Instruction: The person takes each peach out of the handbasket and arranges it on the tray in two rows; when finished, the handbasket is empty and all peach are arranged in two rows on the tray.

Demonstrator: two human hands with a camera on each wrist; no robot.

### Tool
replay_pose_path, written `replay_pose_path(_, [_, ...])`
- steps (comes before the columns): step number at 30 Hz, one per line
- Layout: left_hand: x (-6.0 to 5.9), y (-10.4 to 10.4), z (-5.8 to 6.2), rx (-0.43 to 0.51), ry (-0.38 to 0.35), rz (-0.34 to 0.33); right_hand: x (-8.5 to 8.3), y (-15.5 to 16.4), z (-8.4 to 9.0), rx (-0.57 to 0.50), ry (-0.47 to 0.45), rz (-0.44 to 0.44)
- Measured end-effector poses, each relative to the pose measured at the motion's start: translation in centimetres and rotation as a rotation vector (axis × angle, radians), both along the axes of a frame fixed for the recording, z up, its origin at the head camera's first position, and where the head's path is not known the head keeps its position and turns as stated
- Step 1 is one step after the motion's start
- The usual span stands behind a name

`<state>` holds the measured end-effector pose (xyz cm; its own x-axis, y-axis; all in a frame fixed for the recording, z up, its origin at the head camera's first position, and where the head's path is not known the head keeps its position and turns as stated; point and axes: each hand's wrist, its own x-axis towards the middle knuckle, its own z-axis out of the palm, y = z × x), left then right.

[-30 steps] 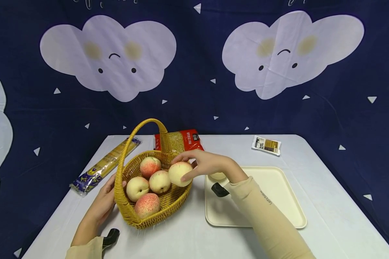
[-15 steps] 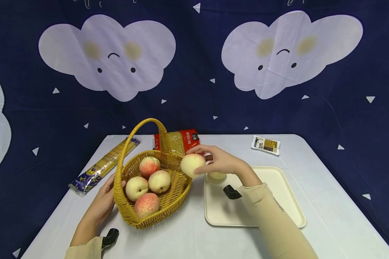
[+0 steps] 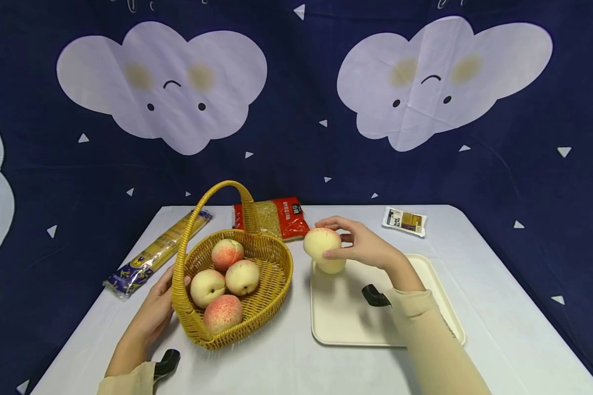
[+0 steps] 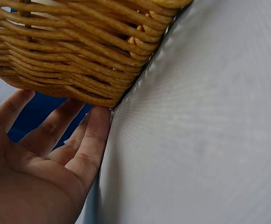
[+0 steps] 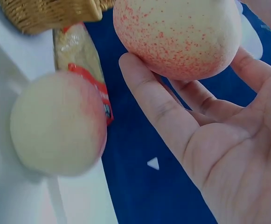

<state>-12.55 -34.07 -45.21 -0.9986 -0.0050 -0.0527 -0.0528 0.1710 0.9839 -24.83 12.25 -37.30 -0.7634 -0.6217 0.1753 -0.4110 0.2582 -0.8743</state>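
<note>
My right hand (image 3: 368, 249) holds a pale peach with red speckles (image 3: 320, 242) between thumb and fingers, above the back left corner of a cream tray (image 3: 361, 334). Just below it, another pale peach (image 3: 333, 267) sits in that corner, partly covered; it shows whole in the right wrist view (image 5: 58, 123). On the left stands a yellow wicker basket (image 3: 277, 258) with a tall arched handle. Several peaches (image 3: 243, 277) lie inside. My left hand (image 3: 150, 315) grips the basket's left side, a digit over the rim and fingertips (image 4: 98, 123) against the outer wall.
A long pack of noodles (image 3: 160, 249) lies left of the basket. Behind the basket is a red bag of pasta (image 3: 289, 216). A small white-and-brown packet (image 3: 404, 220) lies at the back right. A dark blue cloth with clouds (image 3: 296, 164) hangs behind the white table.
My right hand has carried the peach out of the basket to the right, over the tray's corner. The left hand and the basket have stayed in place.
</note>
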Motion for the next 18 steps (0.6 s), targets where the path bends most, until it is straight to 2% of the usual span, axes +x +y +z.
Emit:
replay_pose_path(11, [-0.2, -0.2, -0.3, 0.002, 0.005, 0.0, 0.1, 3.8, -1.6, -0.014, -0.011, -0.12])
replay_pose_path(18, [-0.2, -0.2, -0.3, -0.016, 0.021, 0.003, 0.1, 5.5, -2.7, -0.034, -0.035, -0.15])
